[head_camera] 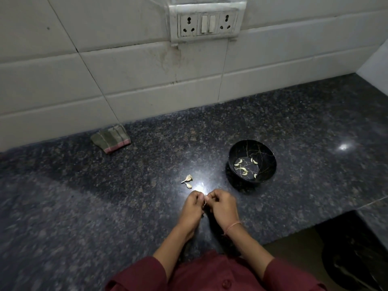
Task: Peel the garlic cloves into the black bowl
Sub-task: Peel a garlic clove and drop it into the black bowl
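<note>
Both hands meet over the dark stone counter (pixel 105 196), fingers curled inward and fingertips pressed together around a single garlic clove (pixel 205 203). The left hand (pixel 192 207) and the right hand (pixel 223 206) each pinch it from their own side. Only a pale sliver of the clove shows between them, so it cannot be told how much skin is on it.

The clove looks small, light and firm, wrapped in thin, dry, papery skin that is likely to tear rather than stretch. A bare clove is likely to turn slick and a little sticky, so a tight fingertip pinch suits it better than a full-hand hold. The sensible place to take hold is at the two ends, one hand steadying the body while a thumbnail of the other lifts the skin at the tip or the root end. Too hard a squeeze would probably bruise it or shoot it out across the polished stone.

Just beyond the hands, a few more cloves (pixel 188 180) lie on the counter with their skins apparently on. The black bowl (pixel 252 147) stands upright to the right, well within reach, with several peeled cloves (pixel 243 169) scattered on its bottom. A folded striped cloth (pixel 111 139) rests at the foot of the tiled wall, well apart.
</note>
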